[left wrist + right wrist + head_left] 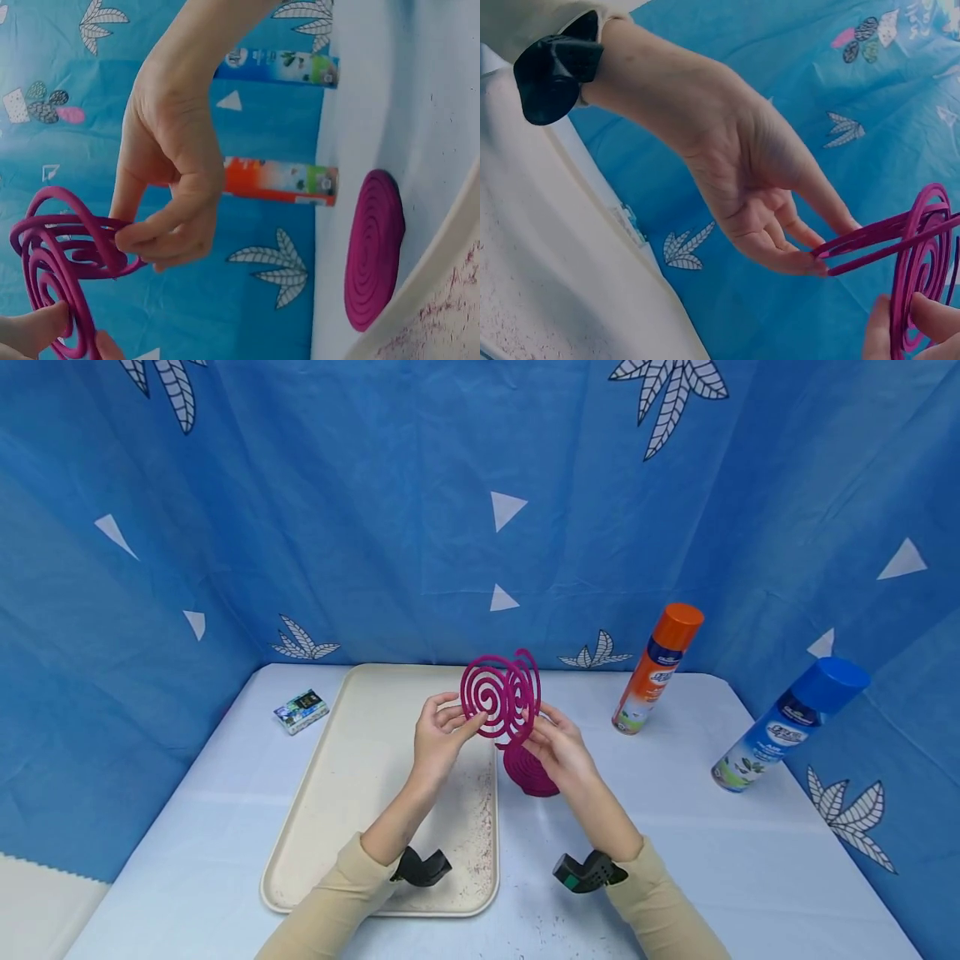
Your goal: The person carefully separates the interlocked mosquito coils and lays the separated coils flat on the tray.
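Two magenta mosquito coils are held up over the right side of the tray, turned at an angle to each other and partly linked. My left hand (437, 743) pinches the left mosquito coil (487, 697) between thumb and fingers. The right mosquito coil (537, 687) is pinched at its edge by my right hand (564, 753), which also shows in the left wrist view. Below them, more mosquito coil (373, 251) lies flat on the table beside the tray; whether it is one piece or a stack I cannot tell.
A cream tray (375, 810) with reddish crumbs lies left of centre. Behind its left edge sits a small patterned box (302, 712). An orange spray can (654, 672) and a blue spray can (783, 727) stand to the right. Blue curtain surrounds the white table.
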Available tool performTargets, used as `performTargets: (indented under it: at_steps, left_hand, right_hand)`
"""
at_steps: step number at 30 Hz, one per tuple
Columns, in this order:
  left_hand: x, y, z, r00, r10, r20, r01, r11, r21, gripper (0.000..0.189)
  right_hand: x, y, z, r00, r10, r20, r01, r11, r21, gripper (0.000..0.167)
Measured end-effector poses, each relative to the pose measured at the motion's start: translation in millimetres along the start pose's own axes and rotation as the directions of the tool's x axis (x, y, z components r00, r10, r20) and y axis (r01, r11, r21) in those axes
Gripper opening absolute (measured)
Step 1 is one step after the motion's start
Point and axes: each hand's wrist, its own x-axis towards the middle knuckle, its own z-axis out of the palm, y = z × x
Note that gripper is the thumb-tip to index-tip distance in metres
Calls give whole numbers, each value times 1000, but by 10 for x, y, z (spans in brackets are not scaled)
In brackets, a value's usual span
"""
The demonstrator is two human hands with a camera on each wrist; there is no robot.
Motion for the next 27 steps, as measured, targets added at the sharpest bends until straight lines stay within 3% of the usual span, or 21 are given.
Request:
performTargets:
  at_steps: [4,9,13,16,19,22,27]
  left_hand:
    - [19,0,-10,998,-22,50,31,981,-191,55]
    - [43,47,-8,980,-137,145,177,932,-315,46]
    - [40,74,-1,951,-204,234,282,883,-375,37]
    - [23,97,7,938,-220,266,317,858,-405,30]
    - [11,141,2,946,-212,245,300,858,-416,34]
    - [15,175,-25,957,-204,204,273,868,-415,40]
    - [12,184,-48,963,-199,180,257,877,-406,42]
  right_hand:
    - [-5,-47,-5,999,42,29,-45,995,92,32]
    - [-33,-101,-6,995,74,71,-85,982,169,13]
    - [-64,-125,11,992,65,106,-82,983,164,19]
    - [-92,-137,36,990,56,133,-74,988,135,33]
    - [-114,-165,43,991,23,132,-39,993,116,38]
    - [-116,-197,24,994,-18,110,6,993,116,30]
    - [-100,-207,-12,994,-26,108,9,989,151,25]
